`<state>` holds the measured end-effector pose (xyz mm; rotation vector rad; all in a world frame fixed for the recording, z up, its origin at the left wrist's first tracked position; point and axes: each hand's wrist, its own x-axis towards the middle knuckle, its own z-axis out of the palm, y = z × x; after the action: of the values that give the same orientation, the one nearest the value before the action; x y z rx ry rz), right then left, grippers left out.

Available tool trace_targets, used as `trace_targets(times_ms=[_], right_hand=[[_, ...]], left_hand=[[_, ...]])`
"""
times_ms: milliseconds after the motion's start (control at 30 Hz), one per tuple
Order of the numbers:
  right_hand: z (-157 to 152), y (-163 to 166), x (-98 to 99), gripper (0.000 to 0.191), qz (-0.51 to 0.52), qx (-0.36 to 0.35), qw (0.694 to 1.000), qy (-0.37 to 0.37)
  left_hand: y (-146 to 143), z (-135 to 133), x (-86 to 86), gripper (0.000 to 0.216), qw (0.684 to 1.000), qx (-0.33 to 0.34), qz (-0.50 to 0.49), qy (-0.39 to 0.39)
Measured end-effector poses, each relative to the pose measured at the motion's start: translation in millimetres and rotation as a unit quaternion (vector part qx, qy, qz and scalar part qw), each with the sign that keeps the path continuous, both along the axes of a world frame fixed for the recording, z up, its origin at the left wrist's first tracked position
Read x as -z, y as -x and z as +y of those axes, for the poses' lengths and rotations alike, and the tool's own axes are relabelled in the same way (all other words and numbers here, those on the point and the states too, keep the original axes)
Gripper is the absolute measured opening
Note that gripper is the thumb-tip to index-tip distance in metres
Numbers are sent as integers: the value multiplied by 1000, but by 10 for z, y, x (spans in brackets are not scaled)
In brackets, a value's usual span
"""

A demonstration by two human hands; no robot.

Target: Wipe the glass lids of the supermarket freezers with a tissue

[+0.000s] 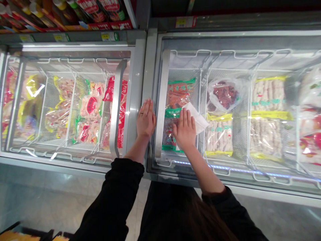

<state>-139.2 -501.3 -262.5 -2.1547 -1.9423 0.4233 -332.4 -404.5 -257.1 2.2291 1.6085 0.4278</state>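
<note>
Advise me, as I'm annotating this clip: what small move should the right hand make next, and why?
Probably slide the right hand and white wipe a little to the right across the glass lid. The wipe lies under that hand, the lid reaches well past it on that side, and the left hand seems to rest flat on the metal frame left of the lid.

Left grip (145,122), right grip (185,131), both palm-down

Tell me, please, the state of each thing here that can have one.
White wipe, partly covered
Right hand, flat on the wipe
Left hand, flat on the grey frame
Right lid, looks shut
Left lid, looks shut
Black sleeves, pushed up
Food packs, lying in wire baskets
</note>
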Motion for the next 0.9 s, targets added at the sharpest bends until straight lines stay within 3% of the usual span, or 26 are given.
trace_targets(times_ms=[100, 200, 267, 333, 400, 533, 633, 700, 767, 833, 900], right_hand=[[131, 186, -27, 81, 15, -50, 999, 5], [-84, 76, -59, 79, 40, -199, 979, 25], [-290, -99, -62, 76, 44, -260, 964, 31], [-421, -235, -45, 76, 34, -246, 968, 29], [-434, -247, -14, 78, 20, -174, 984, 18], [-308, 63, 21, 77, 14, -39, 999, -10], [-380, 224, -10, 77, 37, -117, 992, 1], [-550, 168, -39, 79, 50, -211, 976, 10], [-760, 21, -56, 81, 49, -258, 965, 6], [-928, -117, -53, 83, 36, -247, 968, -3], [-997, -148, -31, 85, 19, -189, 982, -6]], left_hand=[[-2, 1, -5, 65, 1000, -1, 6, -7], [1, 2, -13, 65, 1000, -3, 7, -6], [2, 2, -20, 64, 1000, 0, 9, -2], [-2, 1, -29, 64, 1000, 2, 13, 0], [-12, 0, -42, 63, 1000, 0, 21, -2], [-35, 0, -68, 64, 999, -6, 32, -5], [-41, 4, -78, 65, 1000, -5, 27, 0], [-39, 6, -75, 65, 1000, -4, 23, 1], [-36, 7, -67, 64, 1000, -2, 20, 0], [-32, 9, -54, 64, 1000, -1, 19, 0], [-30, 11, -41, 65, 1000, -2, 15, 2]])
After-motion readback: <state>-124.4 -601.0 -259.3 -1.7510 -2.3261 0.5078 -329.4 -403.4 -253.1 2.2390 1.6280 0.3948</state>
